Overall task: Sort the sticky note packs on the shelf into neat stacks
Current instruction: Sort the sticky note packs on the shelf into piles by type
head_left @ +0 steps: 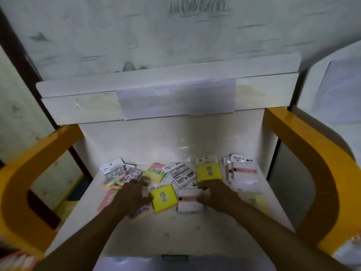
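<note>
Sticky note packs lie scattered across the back half of a white shelf (pixel 175 231). A yellow pack (pixel 164 198) and a white pack with a pink stripe (pixel 188 200) lie side by side in the middle. My left hand (pixel 132 194) rests flat on loose packs at the left, its fingertips touching the yellow pack's left edge. My right hand (pixel 216 194) holds the white pack's right edge between thumb and curled fingers. Behind it, a second yellow pack (pixel 210 172) sits on a small stack. A pile of white packs (pixel 244 173) stands at the right.
Thick yellow side rails (pixel 304 153) frame the shelf left and right. A white back panel (pixel 175 141) rises behind the packs, with a white ledge (pixel 168 98) above it. Pink and green packs (pixel 115 180) are jumbled at the left. More packs show at the bottom left corner (pixel 15 261).
</note>
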The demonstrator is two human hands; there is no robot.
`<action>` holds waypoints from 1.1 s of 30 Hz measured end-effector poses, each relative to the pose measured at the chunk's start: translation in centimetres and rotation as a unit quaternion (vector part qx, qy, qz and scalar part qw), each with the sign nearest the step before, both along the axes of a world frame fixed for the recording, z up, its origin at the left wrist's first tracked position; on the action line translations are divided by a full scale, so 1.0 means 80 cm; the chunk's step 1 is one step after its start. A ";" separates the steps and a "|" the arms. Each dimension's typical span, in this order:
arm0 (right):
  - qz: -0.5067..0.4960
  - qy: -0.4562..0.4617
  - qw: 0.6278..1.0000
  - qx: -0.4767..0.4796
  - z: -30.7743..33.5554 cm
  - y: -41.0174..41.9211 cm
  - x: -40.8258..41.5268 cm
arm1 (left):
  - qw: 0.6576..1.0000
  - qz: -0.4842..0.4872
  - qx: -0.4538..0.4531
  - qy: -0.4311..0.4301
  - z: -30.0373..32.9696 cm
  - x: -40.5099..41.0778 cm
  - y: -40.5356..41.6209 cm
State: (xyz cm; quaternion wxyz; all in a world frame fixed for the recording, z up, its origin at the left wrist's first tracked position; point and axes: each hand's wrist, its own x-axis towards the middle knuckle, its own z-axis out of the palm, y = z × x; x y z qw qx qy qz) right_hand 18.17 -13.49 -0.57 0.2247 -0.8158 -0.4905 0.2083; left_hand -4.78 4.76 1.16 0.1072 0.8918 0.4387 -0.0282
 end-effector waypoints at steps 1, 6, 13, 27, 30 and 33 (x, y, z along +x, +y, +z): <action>-0.011 0.008 1.000 -0.013 -0.001 0.009 -0.006 | 1.000 0.019 -0.013 -0.003 0.001 -0.001 -0.003; -0.054 -0.023 0.997 -0.050 -0.003 0.030 -0.022 | 0.991 0.092 -0.092 -0.025 -0.001 -0.002 -0.005; -0.087 0.028 0.992 -0.086 -0.001 0.028 -0.028 | 0.995 0.065 -0.074 -0.010 0.004 0.010 -0.013; -0.102 0.123 0.984 -0.080 -0.013 0.030 -0.026 | 0.917 0.128 -0.293 -0.237 0.030 0.008 0.001; -0.087 0.127 0.983 -0.098 -0.002 0.026 -0.022 | 0.926 0.116 -0.275 -0.231 0.039 0.008 -0.004; -0.080 0.173 0.977 -0.099 0.001 0.023 -0.016 | 0.928 0.104 -0.272 -0.230 0.041 0.004 -0.005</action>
